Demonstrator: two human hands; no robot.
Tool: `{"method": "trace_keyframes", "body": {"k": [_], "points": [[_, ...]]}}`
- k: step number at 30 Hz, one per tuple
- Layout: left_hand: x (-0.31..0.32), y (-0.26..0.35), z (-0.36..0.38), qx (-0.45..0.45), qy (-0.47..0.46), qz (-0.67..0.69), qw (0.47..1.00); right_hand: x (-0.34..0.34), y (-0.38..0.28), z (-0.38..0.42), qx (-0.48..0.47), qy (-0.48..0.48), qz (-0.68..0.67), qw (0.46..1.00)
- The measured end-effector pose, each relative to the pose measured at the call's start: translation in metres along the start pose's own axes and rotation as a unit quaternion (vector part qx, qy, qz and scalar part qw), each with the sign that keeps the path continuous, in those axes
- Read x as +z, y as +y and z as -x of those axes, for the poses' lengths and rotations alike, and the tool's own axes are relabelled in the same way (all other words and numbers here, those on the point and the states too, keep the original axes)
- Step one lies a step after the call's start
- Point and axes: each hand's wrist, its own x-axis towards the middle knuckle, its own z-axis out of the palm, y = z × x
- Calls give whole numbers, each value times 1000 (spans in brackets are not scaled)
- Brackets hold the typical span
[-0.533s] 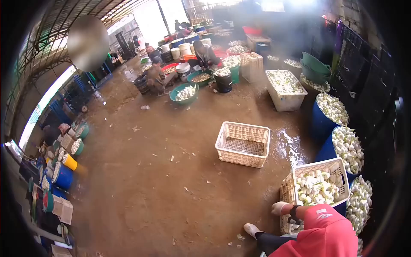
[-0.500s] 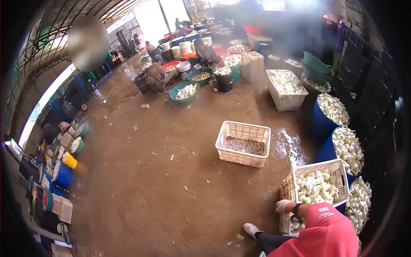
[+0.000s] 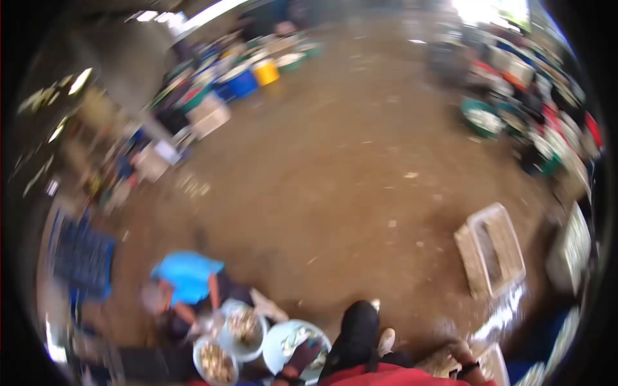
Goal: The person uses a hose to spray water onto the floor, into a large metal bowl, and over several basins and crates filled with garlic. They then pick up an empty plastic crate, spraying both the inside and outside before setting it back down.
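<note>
My left hand (image 3: 304, 356), dark and blurred, reaches over a light blue basin (image 3: 271, 344) at the bottom centre. Pale pieces (image 3: 301, 340) lie in that basin, partly hidden by the hand; motion blur smears its fingers. My right hand (image 3: 459, 352), with a dark band at the wrist, is closed at the rim of a pale plastic crate (image 3: 497, 360) at the lower right. Most of this crate is cut off by the bottom of the view. My red top and dark trouser leg (image 3: 358, 331) show between the two hands.
A person in a blue top (image 3: 188, 276) bends beside two more basins, one holding pale bulbs (image 3: 217, 363). Another pale crate (image 3: 492, 251) stands on the wet brown floor (image 3: 335, 186). Tubs and a yellow bucket (image 3: 265, 72) line the far left; more containers crowd the right.
The view has swung far to the right-hand side's opposite, leftward, bringing the blue-topped person and basins in. The bulb-filled crate now sits at the bottom edge. My left hand is over a basin.
</note>
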Motion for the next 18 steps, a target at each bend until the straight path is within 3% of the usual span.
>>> {"method": "trace_keyframes", "body": {"k": [1,2,3,4,5,6,7,8,9,12,13,14,15,17,18], "points": [[-18,41,-32,-70,-37,31,996,12,-53,25,55,58,-85,993],[-27,49,-41,1,-44,-8,999,9,-71,18,94,39,-79,992],[-14,27,-57,-33,-15,125,992,5,-57,-8,91,31,-78,992],[-7,14,-67,-34,-6,101,994,-5,-49,-34,121,15,-80,989],[-8,4,-94,-22,8,82,996,-8,-68,-52,40,21,221,974],[-22,16,-113,-23,30,92,995,26,-95,-21,-177,222,366,886],[-30,27,-116,-74,31,142,987,4,-120,-37,-191,211,385,878],[-40,37,-116,-124,25,191,973,-15,-146,-56,-175,148,359,905],[-50,47,-116,-92,91,199,971,-35,-172,-83,-154,90,329,928],[-54,23,-125,-107,115,214,964,-66,-259,-186,-87,-90,213,969],[-53,14,-124,-153,108,179,966,-67,-283,-205,-53,-155,171,972],[-53,4,-125,-197,97,143,965,-55,-364,-191,-25,-96,78,992],[-48,-9,-123,-202,99,144,964,-58,-431,-204,-58,-100,196,974],[-33,-33,-119,0,134,-98,986,-55,-555,-165,-250,-194,-14,949],[-31,-29,-119,-82,120,11,989,-40,-624,-111,-348,-206,-3,915]]}}
